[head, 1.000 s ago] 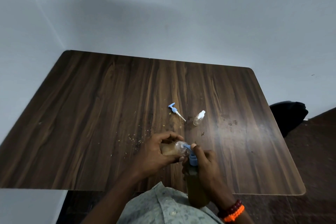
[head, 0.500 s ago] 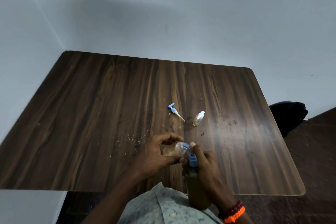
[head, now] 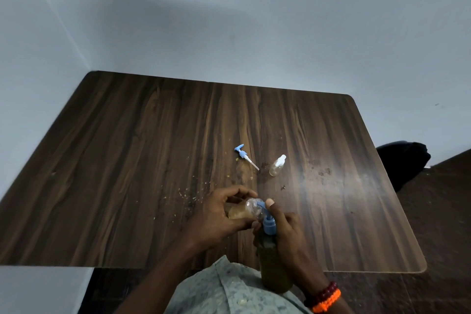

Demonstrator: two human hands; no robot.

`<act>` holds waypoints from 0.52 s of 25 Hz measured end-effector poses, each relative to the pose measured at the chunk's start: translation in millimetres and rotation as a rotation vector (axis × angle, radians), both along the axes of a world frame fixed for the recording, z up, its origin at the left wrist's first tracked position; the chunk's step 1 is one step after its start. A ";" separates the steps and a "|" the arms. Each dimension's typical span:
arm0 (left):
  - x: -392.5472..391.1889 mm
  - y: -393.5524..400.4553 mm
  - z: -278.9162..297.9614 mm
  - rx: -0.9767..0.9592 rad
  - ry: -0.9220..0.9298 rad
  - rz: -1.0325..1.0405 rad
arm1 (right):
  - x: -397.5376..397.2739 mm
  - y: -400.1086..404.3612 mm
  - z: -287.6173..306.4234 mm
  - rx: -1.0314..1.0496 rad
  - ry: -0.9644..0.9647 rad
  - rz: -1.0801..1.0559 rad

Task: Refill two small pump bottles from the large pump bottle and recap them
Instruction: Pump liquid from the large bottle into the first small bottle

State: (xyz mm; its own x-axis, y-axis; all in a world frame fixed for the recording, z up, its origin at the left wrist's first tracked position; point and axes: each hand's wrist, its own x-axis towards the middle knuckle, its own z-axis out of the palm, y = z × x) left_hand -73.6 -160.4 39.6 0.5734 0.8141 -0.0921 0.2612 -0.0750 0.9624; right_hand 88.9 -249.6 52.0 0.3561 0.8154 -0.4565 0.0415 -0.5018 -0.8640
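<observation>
My left hand (head: 216,216) and right hand (head: 285,234) crowd the near edge of the table (head: 127,160), so nothing passes between them there. Just beyond my knuckles, the loose blue pump (head: 245,159) and the capped small bottle (head: 277,166) lie near each other mid-table, with a narrow gap between them, and crumbs (head: 188,194) are scattered to their left. The far half and both outer sides of the tabletop are open for reaching.

Dark wood-grain table (head: 142,166) against pale blue-grey walls (head: 229,20), dim light.
</observation>
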 end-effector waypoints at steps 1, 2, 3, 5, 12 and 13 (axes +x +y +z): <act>0.3 0.4 0.5 -0.004 -0.012 0.008 | 0.4 1.0 -1.5 0.002 -0.009 0.002; 0.6 0.6 1.0 -0.004 -0.019 0.017 | 0.7 2.2 -2.4 0.008 -0.016 0.005; 0.7 0.4 1.2 -0.004 -0.022 0.025 | 0.7 3.3 -4.3 0.016 -0.010 0.011; -0.4 0.4 0.5 -0.005 -0.018 0.033 | -0.6 3.8 -5.7 0.037 0.036 0.003; -0.5 -1.3 0.8 0.006 0.026 -0.014 | -1.4 -2.0 -4.7 0.000 0.083 -0.012; -0.2 -1.3 1.2 0.011 0.021 -0.005 | -1.2 -0.2 -4.3 0.005 0.067 -0.005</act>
